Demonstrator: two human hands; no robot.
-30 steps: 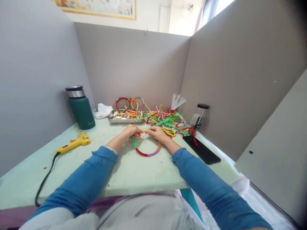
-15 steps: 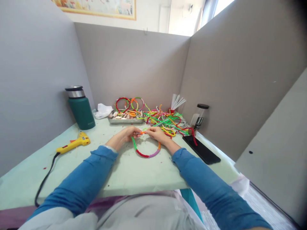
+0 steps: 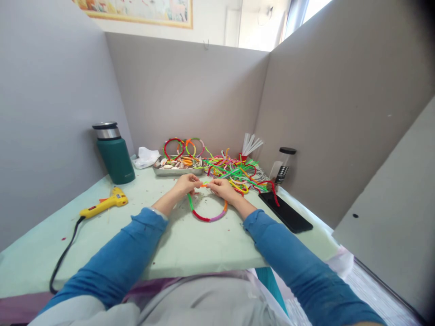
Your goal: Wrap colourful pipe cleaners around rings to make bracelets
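Between my hands is a ring wrapped in pipe cleaners (image 3: 203, 219), with green, red, purple and orange stretches showing along its near curve. My left hand (image 3: 186, 184) pinches the ring's far left side, fingertips closed. Opposite it, my right hand (image 3: 221, 188) is closed on the far right side. A short bit of orange and yellow-green pipe cleaner shows in the small gap between the fingertips. My fingers hide the rest of the far side. The ring's near curve hangs close over or rests on the table; I cannot tell which.
Behind my hands stands a metal tray (image 3: 176, 172) of shells with finished-looking rings on it. Right of it lies a tangled pile of pipe cleaners (image 3: 234, 170). A phone (image 3: 287, 213), a clear jar (image 3: 284, 165), a green bottle (image 3: 116, 156) and a yellow glue gun (image 3: 105, 203) surround the work area.
My left hand shifted slightly left and turned, then came back toward the right hand with its fingers over the ring. My right hand stays nearly in place.
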